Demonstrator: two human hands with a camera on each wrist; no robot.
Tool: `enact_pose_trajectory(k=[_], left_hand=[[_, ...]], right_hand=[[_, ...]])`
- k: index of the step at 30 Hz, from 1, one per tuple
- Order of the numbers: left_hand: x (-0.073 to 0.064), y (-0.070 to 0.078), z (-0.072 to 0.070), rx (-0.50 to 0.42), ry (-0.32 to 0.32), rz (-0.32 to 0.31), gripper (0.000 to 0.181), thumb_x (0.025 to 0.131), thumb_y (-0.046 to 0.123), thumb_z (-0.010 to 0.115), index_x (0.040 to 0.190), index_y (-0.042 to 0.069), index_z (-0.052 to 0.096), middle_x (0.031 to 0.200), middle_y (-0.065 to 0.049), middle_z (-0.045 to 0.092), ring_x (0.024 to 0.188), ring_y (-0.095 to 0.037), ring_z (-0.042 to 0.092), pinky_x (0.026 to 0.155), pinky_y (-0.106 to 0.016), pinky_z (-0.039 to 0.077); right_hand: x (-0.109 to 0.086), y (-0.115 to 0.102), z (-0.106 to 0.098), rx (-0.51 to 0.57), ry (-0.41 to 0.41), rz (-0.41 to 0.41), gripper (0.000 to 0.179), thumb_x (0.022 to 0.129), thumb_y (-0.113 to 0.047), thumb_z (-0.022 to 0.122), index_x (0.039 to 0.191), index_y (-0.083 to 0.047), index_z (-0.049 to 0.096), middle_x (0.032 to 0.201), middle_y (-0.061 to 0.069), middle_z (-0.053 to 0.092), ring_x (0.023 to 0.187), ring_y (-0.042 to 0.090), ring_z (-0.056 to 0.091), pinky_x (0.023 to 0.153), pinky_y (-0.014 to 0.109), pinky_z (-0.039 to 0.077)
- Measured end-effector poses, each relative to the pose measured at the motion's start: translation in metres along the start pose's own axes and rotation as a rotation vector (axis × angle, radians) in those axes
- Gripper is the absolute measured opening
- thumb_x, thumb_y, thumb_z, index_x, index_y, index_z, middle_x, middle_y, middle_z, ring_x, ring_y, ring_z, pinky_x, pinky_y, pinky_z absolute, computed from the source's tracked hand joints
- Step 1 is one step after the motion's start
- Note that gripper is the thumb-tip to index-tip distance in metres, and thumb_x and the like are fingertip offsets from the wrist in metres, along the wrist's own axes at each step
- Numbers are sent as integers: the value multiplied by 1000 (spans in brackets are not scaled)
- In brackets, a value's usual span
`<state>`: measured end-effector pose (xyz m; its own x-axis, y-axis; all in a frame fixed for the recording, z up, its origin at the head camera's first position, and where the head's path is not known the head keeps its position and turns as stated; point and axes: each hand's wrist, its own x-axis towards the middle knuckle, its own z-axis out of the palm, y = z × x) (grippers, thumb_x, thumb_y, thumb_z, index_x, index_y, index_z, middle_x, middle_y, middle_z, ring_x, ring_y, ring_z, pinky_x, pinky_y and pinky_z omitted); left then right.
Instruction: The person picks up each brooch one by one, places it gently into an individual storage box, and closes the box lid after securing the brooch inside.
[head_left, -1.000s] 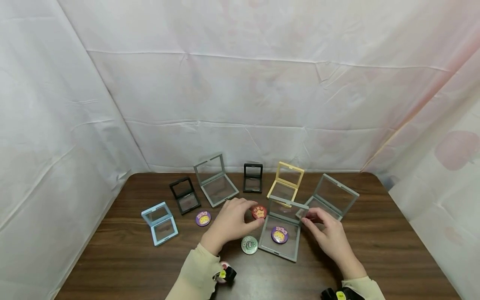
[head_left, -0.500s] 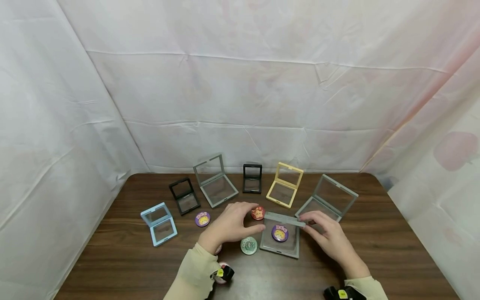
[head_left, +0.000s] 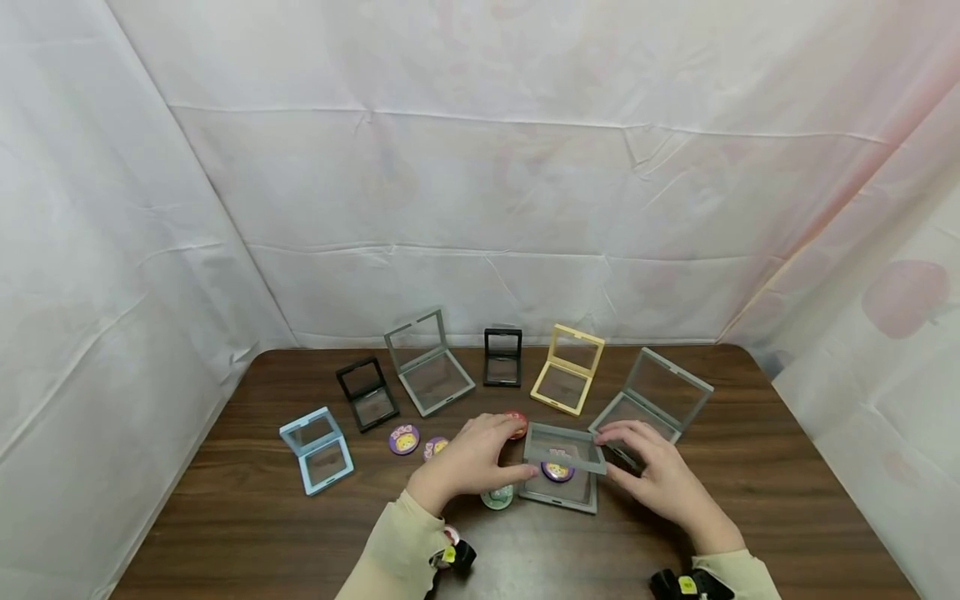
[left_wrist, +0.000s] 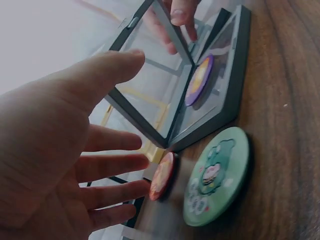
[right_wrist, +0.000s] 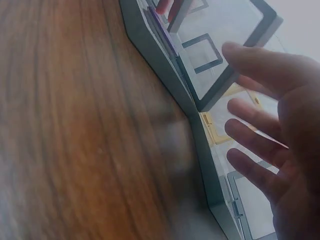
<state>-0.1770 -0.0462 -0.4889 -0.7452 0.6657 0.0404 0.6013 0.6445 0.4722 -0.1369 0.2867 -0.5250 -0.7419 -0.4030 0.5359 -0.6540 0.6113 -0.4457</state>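
Observation:
A grey clear-windowed case (head_left: 558,500) lies before me with its lid (head_left: 564,447) partly lowered over a purple round badge (head_left: 557,473). My left hand (head_left: 476,457) is at the lid's left side, thumb at its edge and other fingers extended in the left wrist view. On the opposite side my right hand (head_left: 660,473) has its thumb at the lid's edge, other fingers loosely spread. A red badge (left_wrist: 162,176) lies by the left fingertips. Below the left thumb is a green badge (left_wrist: 217,175), partly covered in the head view.
Behind stand open cases: blue (head_left: 317,450), black (head_left: 367,393), grey (head_left: 429,362), another black (head_left: 502,357), yellow (head_left: 567,369), and grey (head_left: 652,396) close to the right hand. Two purple badges, one (head_left: 404,439) uncovered, lie left; another badge (head_left: 451,535) is under the left wrist.
The grey case's lid has swung down from nearly upright toward me, now tilting over the purple badge. Both hands have stayed beside it, with the left shifting slightly right.

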Motion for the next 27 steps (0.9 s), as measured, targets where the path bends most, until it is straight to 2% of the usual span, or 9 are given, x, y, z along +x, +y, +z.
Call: enact_pose_trajectory(k=[5, 8, 12, 15, 17, 23, 27], left_hand=[[-1, 2, 4, -1, 4, -6, 70, 99, 53, 77, 152, 9, 63, 161, -12, 56, 149, -34, 50, 121, -64, 39], [-1, 2, 5, 20, -10, -9, 74, 98, 55, 78, 153, 9, 62, 163, -11, 54, 151, -32, 48, 120, -66, 38], [-1, 3, 5, 47, -36, -19, 83, 95, 58, 80, 157, 7, 58, 166, -12, 50, 155, -29, 45, 123, -62, 36], [0, 5, 6, 71, -48, -21, 88, 93, 59, 82, 158, 6, 57, 167, -12, 48, 155, -27, 44, 123, -57, 36], [0, 6, 7, 86, -49, -21, 89, 91, 59, 84, 158, 7, 56, 166, -12, 49, 154, -26, 45, 122, -55, 37], [1, 8, 9, 91, -42, -19, 96, 85, 56, 91, 159, 6, 54, 164, -11, 50, 153, -24, 45, 119, -50, 40], [2, 8, 11, 87, -46, -29, 100, 86, 59, 89, 162, 6, 50, 168, -12, 46, 157, -27, 41, 121, -52, 38]], right_hand=[[-3, -1, -2, -48, -59, 62, 54, 78, -7, 96, 127, -16, 75, 136, 4, 69, 125, 26, 63, 106, 20, 41], [-4, -1, -2, -64, -101, 91, 66, 77, -17, 99, 136, -12, 72, 142, 6, 66, 131, 26, 57, 107, 30, 42], [-5, -3, -1, -58, -165, 137, 91, 76, -44, 101, 151, -10, 62, 150, 7, 62, 138, 27, 51, 107, 49, 45], [-5, -6, 0, -46, -219, 178, 105, 77, -65, 95, 158, -9, 56, 154, 7, 59, 141, 31, 49, 107, 64, 45], [-4, -8, 1, -45, -247, 203, 111, 77, -72, 91, 160, -8, 53, 155, 8, 58, 142, 35, 48, 107, 70, 42], [-3, -12, 4, -77, -270, 244, 116, 77, -76, 88, 161, -5, 51, 153, 11, 59, 141, 38, 47, 109, 72, 35], [-3, -12, 4, -78, -267, 238, 116, 76, -76, 89, 160, -5, 52, 152, 11, 60, 141, 37, 47, 108, 73, 35]])
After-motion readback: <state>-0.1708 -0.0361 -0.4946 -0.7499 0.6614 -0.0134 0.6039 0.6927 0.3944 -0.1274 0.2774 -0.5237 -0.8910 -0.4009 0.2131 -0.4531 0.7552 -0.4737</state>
